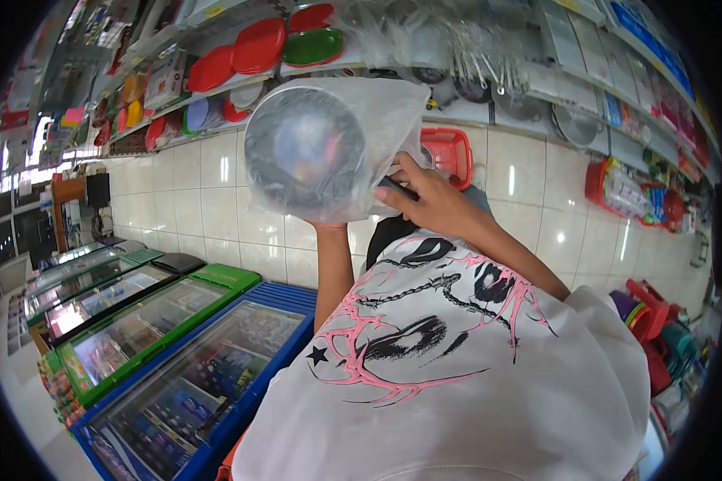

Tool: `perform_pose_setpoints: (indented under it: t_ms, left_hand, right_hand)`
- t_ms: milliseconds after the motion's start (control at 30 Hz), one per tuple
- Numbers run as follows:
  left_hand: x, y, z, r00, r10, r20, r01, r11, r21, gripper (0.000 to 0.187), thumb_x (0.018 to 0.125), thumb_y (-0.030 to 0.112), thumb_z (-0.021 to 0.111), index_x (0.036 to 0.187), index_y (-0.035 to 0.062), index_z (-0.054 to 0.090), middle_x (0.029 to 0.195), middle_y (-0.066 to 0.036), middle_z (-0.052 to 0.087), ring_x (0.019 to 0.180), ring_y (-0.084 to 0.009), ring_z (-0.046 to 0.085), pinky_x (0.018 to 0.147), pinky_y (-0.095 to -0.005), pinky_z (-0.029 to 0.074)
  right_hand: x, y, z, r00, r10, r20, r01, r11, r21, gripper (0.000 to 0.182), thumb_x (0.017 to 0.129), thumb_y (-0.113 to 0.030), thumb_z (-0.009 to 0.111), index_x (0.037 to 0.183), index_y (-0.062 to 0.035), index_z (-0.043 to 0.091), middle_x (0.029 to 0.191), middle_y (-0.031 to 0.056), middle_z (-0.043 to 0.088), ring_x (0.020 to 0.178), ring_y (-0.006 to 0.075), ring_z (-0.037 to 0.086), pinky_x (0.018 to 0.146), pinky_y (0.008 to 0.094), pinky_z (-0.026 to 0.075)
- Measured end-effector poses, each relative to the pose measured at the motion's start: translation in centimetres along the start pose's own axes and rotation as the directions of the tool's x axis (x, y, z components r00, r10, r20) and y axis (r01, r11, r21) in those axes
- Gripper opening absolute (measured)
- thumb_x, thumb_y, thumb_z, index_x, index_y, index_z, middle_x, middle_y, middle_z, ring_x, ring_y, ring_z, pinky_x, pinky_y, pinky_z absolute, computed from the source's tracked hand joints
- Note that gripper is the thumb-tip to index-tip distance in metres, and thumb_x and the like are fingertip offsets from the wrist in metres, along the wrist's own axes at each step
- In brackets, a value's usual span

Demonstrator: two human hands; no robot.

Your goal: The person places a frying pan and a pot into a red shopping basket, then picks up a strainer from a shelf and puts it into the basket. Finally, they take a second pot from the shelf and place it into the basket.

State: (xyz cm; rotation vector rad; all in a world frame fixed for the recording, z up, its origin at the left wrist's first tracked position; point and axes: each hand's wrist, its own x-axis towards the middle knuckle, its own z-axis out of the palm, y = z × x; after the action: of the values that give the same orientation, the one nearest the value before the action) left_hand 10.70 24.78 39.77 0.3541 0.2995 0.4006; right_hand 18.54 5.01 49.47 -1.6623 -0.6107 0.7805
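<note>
A frying pan [306,144] with a dark rim and shiny inside is wrapped in a clear plastic bag [397,104]. It is held up in front of my chest, its handle pointing right. My right hand [437,200] is closed around the black handle [399,189] and some of the plastic. Under the pan's near edge, my left hand [329,224] shows only at the wrist; its fingers are hidden behind the pan, so their grip cannot be made out.
Shelves ahead carry red plates [258,46], a green plate [313,48] and plastic-wrapped wares. A red basket [449,152] stands on the tiled floor [521,172] beyond my right hand. Blue-framed [285,301] and green-framed [225,276] glass-topped cases stand at left. Another red basket [598,188] holds goods at right.
</note>
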Motion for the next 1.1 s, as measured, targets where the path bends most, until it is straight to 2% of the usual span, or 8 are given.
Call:
perform_pose_setpoints:
  t_ms: [133,400,600,700,767,800,1000,1100]
  left_hand:
    - [-1.2,-1.8,-1.7,0.987,-0.130,-0.092,0.134,0.990,0.035,0.073,0.091,0.066,0.040,0.141,0.0128,0.043,0.139,-0.008,0.047,0.128,-0.0309,0.045,0.107,-0.0505,0.038]
    - [-4.7,-4.0,-6.3,0.873,-0.342,-0.348,0.382,0.923,0.052,0.074,0.091,0.067,0.041,0.141,0.0132,0.043,0.139,-0.008,0.048,0.127,-0.0307,0.046,0.106,-0.0505,0.039]
    - [-5.5,-5.3,-7.2,0.786,-0.458,-0.414,0.521,0.853,0.044,0.074,0.090,0.068,0.041,0.141,0.0134,0.043,0.138,-0.008,0.048,0.127,-0.0306,0.046,0.106,-0.0505,0.039]
    - [-4.7,-6.3,-7.7,0.759,-0.488,-0.431,0.553,0.833,0.031,0.075,0.090,0.068,0.042,0.142,0.0135,0.043,0.138,-0.008,0.049,0.126,-0.0305,0.046,0.105,-0.0505,0.039]
    - [-4.2,-8.0,-8.3,0.746,-0.504,-0.434,0.565,0.825,0.011,0.075,0.090,0.068,0.042,0.142,0.0136,0.043,0.138,-0.008,0.049,0.126,-0.0305,0.047,0.105,-0.0505,0.039]
    - [-4.8,-8.6,-8.6,0.742,-0.509,-0.436,0.564,0.826,-0.004,0.075,0.090,0.068,0.042,0.142,0.0137,0.043,0.138,-0.008,0.049,0.126,-0.0305,0.047,0.105,-0.0505,0.039]
    - [-0.2,-15.4,-15.2,0.755,-0.461,-0.466,0.448,0.882,-0.146,0.075,0.090,0.068,0.042,0.142,0.0139,0.043,0.137,-0.008,0.049,0.126,-0.0303,0.047,0.105,-0.0504,0.040]
    - [0.1,-20.0,-20.1,0.744,-0.432,-0.511,0.383,0.901,-0.204,0.076,0.089,0.069,0.043,0.142,0.0140,0.042,0.137,-0.008,0.049,0.125,-0.0302,0.047,0.104,-0.0504,0.040]
  right_hand:
    - [0.4,3.5,1.0,0.999,-0.001,-0.034,-0.006,0.979,-0.203,0.058,0.088,-0.051,0.065,0.104,0.0014,0.045,0.081,0.0244,0.064,0.076,0.0401,0.066,0.068,0.0441,0.049]
    - [-1.7,5.6,0.2,0.911,0.412,0.017,-0.379,0.854,-0.356,0.059,0.081,-0.050,0.072,0.097,0.0014,0.048,0.081,0.0207,0.059,0.072,0.0362,0.064,0.065,0.0428,0.048]
    - [-4.5,8.8,-0.7,0.927,0.056,-0.370,-0.208,0.899,-0.385,0.064,0.082,-0.044,0.073,0.118,0.0019,0.048,0.089,0.0184,0.062,0.075,0.0371,0.065,0.071,0.0443,0.050]
    - [-4.9,9.9,-3.1,0.941,0.302,-0.150,-0.324,0.932,-0.160,0.063,0.086,-0.038,0.069,0.131,-0.0007,0.045,0.101,0.0153,0.063,0.074,0.0282,0.067,0.065,0.0374,0.052]
    - [-4.3,10.9,-4.8,0.712,0.582,0.393,-0.680,0.712,0.177,0.055,0.091,-0.033,0.065,0.135,-0.0049,0.046,0.105,0.0112,0.064,0.070,0.0159,0.065,0.055,0.0273,0.048]
    - [-4.9,11.6,-4.4,0.713,0.601,0.361,-0.694,0.677,0.245,0.043,0.094,-0.030,0.061,0.129,-0.0059,0.053,0.096,0.0051,0.064,0.063,0.0068,0.059,0.048,0.0204,0.041]
    - [-6.9,20.5,-3.7,0.757,0.648,0.082,-0.650,0.734,0.195,0.025,0.095,-0.024,0.062,0.107,-0.0020,0.060,0.071,0.0013,0.061,0.053,0.0073,0.052,0.049,0.0249,0.041]
    - [-6.8,26.6,-3.5,0.728,0.686,-0.011,-0.637,0.682,0.360,0.021,0.094,-0.020,0.063,0.101,-0.0002,0.059,0.066,0.0009,0.058,0.050,0.0063,0.050,0.046,0.0242,0.039]
